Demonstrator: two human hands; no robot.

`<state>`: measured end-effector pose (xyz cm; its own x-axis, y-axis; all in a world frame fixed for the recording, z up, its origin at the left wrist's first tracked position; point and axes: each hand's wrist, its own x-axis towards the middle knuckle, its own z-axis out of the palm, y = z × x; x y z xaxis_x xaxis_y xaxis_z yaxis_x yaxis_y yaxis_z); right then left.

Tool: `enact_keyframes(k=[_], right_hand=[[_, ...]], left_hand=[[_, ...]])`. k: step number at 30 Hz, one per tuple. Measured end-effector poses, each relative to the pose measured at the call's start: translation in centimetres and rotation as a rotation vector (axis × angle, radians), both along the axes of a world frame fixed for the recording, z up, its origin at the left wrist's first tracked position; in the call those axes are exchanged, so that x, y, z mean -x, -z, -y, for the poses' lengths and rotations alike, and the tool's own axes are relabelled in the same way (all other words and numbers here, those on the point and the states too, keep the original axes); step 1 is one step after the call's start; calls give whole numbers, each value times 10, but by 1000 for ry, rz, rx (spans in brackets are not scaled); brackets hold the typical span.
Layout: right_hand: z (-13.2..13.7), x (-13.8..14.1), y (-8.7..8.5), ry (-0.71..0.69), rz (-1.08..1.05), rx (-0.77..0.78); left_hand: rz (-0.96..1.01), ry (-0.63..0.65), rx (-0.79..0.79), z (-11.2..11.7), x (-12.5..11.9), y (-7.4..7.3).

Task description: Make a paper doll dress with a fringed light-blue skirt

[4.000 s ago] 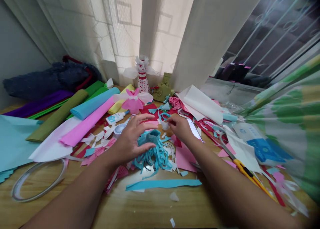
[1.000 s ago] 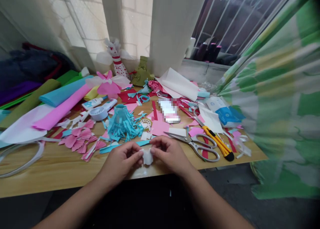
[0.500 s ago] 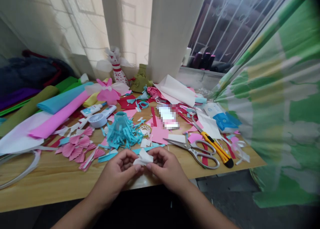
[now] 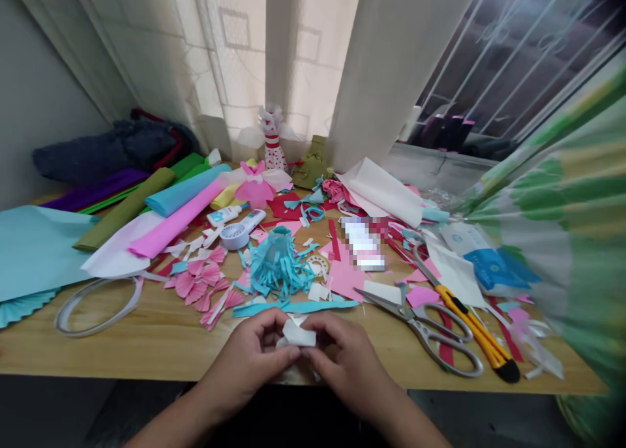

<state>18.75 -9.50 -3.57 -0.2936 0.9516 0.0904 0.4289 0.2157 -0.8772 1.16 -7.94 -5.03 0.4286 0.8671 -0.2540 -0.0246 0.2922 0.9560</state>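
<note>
Both my hands meet at the front edge of the wooden table. My left hand and my right hand each pinch a small piece of white paper between thumb and fingers, holding it just above the table edge. Just beyond the hands lies a long blue paper strip. Behind the strip stands a blue fringed paper piece. Steel scissors lie to the right of my right hand.
A yellow utility knife lies beside the scissors. Pink paper fans, crepe paper rolls, a glue bottle, a small white fan, paper dolls and scraps cover the table. A tape loop lies left. Green patterned fabric hangs right.
My hands came back from the blue fringed piece to the table's front edge with the white paper piece. They keep working it between the fingers. The camera view has shifted.
</note>
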Motion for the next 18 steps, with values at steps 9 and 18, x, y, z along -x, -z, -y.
enact_keyframes(k=[9,18], right_hand=[[-9,11,-10,-188,77,-75],[-19,37,-4,-213,153,-235]], left_hand=[[-64,-41,-58,-1,12,-8],[-148,-80,-98,5,37,-2]])
